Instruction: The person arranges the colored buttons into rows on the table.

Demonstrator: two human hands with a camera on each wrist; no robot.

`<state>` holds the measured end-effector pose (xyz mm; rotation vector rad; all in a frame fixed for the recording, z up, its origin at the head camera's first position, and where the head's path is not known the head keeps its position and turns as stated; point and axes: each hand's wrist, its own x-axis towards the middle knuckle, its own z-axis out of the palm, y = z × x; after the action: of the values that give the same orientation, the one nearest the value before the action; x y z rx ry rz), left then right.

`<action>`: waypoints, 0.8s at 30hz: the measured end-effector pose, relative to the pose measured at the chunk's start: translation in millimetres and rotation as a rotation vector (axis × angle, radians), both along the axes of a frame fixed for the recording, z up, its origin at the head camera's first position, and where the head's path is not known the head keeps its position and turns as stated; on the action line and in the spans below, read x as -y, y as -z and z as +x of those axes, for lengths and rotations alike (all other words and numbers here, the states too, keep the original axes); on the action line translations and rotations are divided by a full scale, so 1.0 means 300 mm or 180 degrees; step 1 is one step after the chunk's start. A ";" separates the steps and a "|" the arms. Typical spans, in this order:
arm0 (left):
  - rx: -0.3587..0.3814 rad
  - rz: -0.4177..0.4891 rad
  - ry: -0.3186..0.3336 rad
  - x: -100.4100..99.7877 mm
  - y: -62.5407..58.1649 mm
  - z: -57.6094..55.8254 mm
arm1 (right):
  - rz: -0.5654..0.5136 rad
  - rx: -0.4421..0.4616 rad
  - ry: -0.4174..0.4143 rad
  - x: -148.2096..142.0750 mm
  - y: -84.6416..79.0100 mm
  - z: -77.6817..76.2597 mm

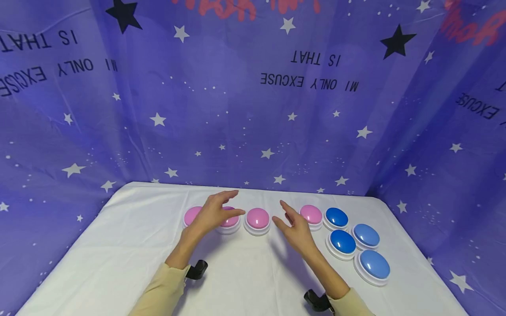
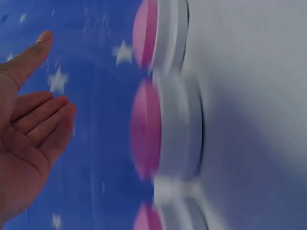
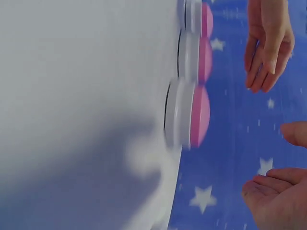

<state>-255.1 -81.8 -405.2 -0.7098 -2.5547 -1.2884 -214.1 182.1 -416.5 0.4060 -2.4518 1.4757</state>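
Note:
My left hand [image 1: 213, 214] hovers above the row of pink-domed push buttons, thumb spread from the fingers, holding nothing. It partly covers the leftmost pink button [image 1: 191, 215] and the second pink button [image 1: 230, 223]. To its right sits the third pink button [image 1: 258, 218], uncovered, between the two hands. My right hand [image 1: 296, 230] is raised over the table, also holding nothing, its fingers apart. Just beyond it stands the fourth pink button [image 1: 311, 214]. In the left wrist view, the left palm and fingers [image 2: 45, 117] are apart from the pink button [image 2: 146, 129].
Right of the pink buttons stand two dark blue buttons, one behind [image 1: 337, 217] and one in front [image 1: 342, 242]. Two light blue buttons [image 1: 374, 264] sit further right. All rest on a white cloth-covered table [image 1: 237, 276]. A purple star-patterned curtain [image 1: 245, 101] hangs around it.

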 end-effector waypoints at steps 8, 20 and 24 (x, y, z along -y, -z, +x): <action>-0.0108 -0.0146 0.0517 -0.243 0.008 -0.029 | 0.0490 0.0345 0.0591 -0.197 0.005 -0.007; 0.0171 -0.0507 0.0543 -0.506 0.073 -0.101 | 0.0772 0.0626 0.0985 -0.329 0.075 -0.065; 0.0192 -0.0682 0.0495 -0.560 0.091 -0.116 | 0.0821 0.0662 0.1011 -0.332 0.089 -0.079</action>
<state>-290.0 86.4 -432.5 -0.9411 -2.7632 -1.1035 -237.9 281.6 -443.4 -0.0976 -2.7216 1.1259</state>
